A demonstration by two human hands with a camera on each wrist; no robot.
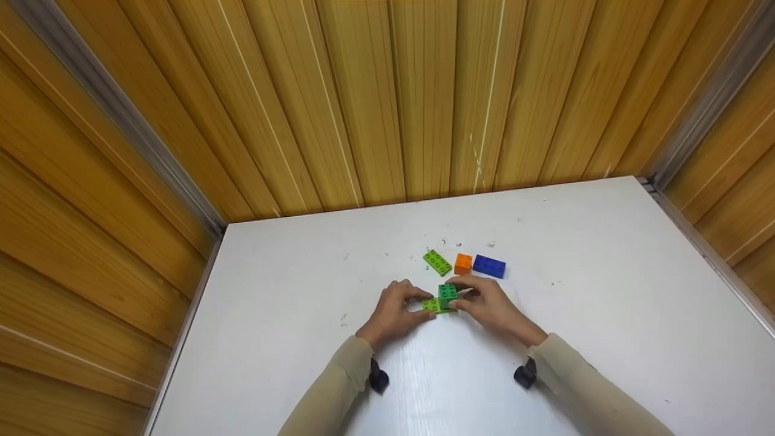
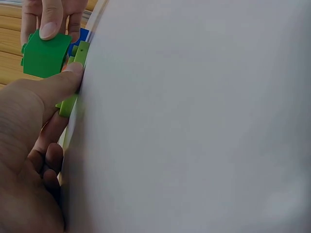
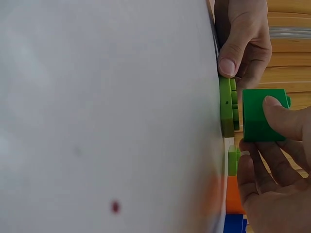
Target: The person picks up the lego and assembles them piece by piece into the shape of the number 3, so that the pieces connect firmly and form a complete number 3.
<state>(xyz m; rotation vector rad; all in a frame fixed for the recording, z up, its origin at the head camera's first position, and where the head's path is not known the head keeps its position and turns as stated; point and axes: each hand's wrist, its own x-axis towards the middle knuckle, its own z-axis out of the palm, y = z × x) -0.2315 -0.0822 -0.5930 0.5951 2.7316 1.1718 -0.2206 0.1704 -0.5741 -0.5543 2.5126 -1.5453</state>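
Table [image 1: 272,272]: white
Your left hand [image 1: 396,309]: pinches the near lime plate [image 1: 430,304] at its left end
Your right hand [image 1: 489,303]: pinches the green block [image 1: 447,295] just above the plate's right end
Plate: lengthwise between hands

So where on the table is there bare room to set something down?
Free: the white table left of the left hand, and right of the blue brick, bar small marks. Crowded: the middle, where the right hand, green brick, near lime plate, far lime plate and orange brick cluster.
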